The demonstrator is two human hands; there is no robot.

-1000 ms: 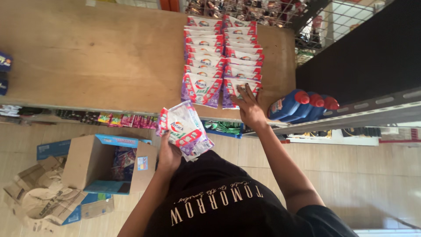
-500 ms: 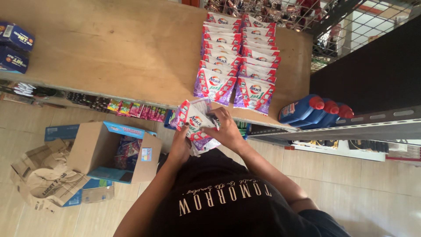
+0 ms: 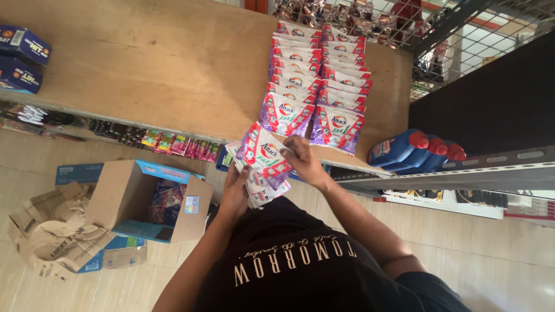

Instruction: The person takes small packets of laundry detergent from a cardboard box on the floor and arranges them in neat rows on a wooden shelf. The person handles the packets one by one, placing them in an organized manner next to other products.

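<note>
The person is standing at a wooden shelf (image 3: pixel 144 63) and holding a small bunch of soft pouches (image 3: pixel 260 164) just in front of the shelf's near edge. The left hand (image 3: pixel 236 193) is gripping the bunch from below, with the fingers wrapped around the lower ends. The right hand (image 3: pixel 300 159) is pinching the top pouch of the bunch at its right side, so both grips are closed on the pouches.

On the shelf, two neat rows of the same pouches (image 3: pixel 315 75) are lying one over the other, like roof tiles. The front of those rows is sitting right by the shelf's edge, just beyond the bunch.

Here is what could go wrong. The pouches look smooth and floppy, so the loose ones in the left hand could slide out and drop to the floor while the right hand is pulling one free. The front pouches in the rows are sitting so near the edge that a bump from a hand could be pushing them off. A push could also be making the tidy rows crooked.

Below the shelf, to the left, an open cardboard box (image 3: pixel 147 202) is sitting on the floor. Blue bottles with red caps (image 3: pixel 413 147) are lying to the right of the shelf.
</note>
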